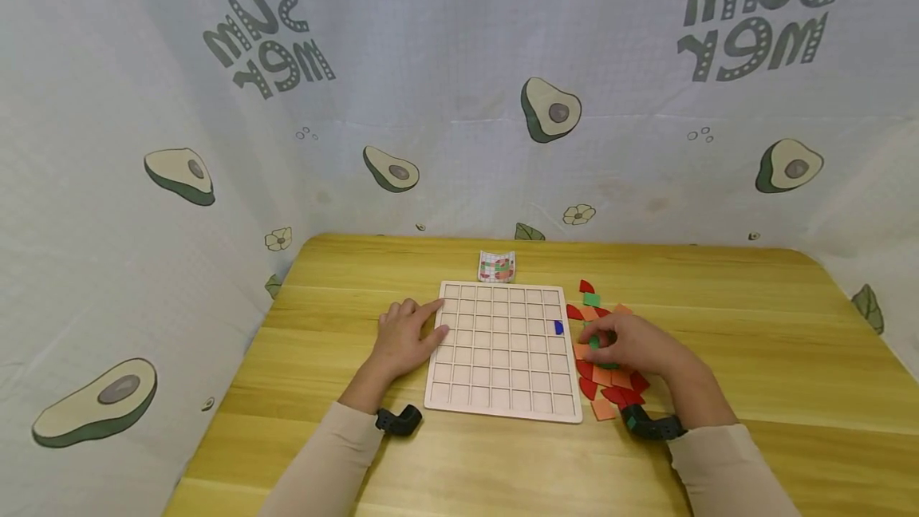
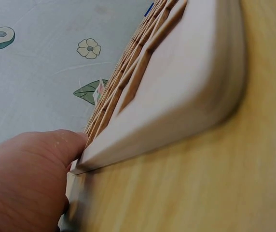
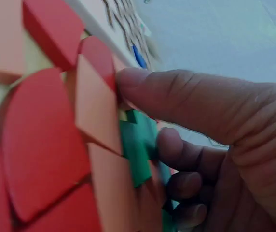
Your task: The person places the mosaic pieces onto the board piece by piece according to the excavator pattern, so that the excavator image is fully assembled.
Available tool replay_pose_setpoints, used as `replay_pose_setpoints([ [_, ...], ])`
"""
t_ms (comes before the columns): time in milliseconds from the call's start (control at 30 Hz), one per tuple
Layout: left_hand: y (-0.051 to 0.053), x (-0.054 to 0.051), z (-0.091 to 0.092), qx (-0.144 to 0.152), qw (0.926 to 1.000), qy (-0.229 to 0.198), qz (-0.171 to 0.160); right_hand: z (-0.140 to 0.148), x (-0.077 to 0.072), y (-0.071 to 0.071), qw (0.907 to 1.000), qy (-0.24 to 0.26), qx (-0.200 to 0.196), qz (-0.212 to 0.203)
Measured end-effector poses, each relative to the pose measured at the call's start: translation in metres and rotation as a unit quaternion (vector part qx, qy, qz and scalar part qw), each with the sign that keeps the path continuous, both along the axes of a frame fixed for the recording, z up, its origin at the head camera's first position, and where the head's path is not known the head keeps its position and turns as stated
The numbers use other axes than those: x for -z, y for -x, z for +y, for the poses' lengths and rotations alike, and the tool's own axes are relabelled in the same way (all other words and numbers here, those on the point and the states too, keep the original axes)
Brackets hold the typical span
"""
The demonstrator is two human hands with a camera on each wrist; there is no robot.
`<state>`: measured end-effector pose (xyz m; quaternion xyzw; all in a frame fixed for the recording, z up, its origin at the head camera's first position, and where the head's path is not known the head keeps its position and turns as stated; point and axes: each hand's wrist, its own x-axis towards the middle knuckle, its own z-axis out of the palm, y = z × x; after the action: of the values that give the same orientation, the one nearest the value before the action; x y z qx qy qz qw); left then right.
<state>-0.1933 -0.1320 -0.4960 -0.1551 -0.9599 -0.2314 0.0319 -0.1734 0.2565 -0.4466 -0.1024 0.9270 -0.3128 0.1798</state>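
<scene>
A pale wooden grid board (image 1: 483,413) lies on the table, with one blue piece (image 1: 558,328) in a cell near its right side. My left hand (image 1: 404,339) rests at the board's left rim, thumb and index finger stretched to the edge. In the left wrist view the thumb (image 2: 70,143) touches the rim. My right hand (image 1: 639,343) is over a heap of flat pieces at the board's right. Its thumb tip touches an orange piece (image 3: 97,104) or one just behind it. The other fingers bend loosely near green pieces (image 3: 137,145); some fingertips are hidden.
Red pieces (image 1: 623,396) and orange pieces (image 1: 603,409) lie loosely beside the board. A small curled card (image 1: 497,266) with a coloured grid pattern stands behind it. A printed cloth (image 1: 459,182) hangs along the table's back edge.
</scene>
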Motion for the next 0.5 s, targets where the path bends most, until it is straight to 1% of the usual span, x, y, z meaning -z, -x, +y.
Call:
replay_pose_setpoints([
  [67,0.0005,0.0002,-0.0001,0.0,1.0,-0.001,0.001,0.0003,0.0011,0.0008,1.0,-0.002,-0.002,-0.002],
  [167,0.0015,0.0012,-0.0002,0.001,1.0,-0.001,0.002,0.0005,0.0019,0.0026,0.9997,-0.011,-0.006,0.019],
  [233,0.0018,0.0017,-0.0002,0.0,1.0,-0.002,0.002,0.0004,0.0022,0.0032,0.9995,-0.019,-0.004,0.024],
  [367,0.0013,0.0013,0.0,0.0,1.0,-0.006,0.003,0.0,0.0032,0.0031,0.9994,-0.028,-0.001,0.021],
  [500,0.0006,-0.0002,0.0003,0.001,1.0,-0.008,0.002,-0.0006,0.0038,0.0029,0.9985,-0.036,-0.004,0.042],
])
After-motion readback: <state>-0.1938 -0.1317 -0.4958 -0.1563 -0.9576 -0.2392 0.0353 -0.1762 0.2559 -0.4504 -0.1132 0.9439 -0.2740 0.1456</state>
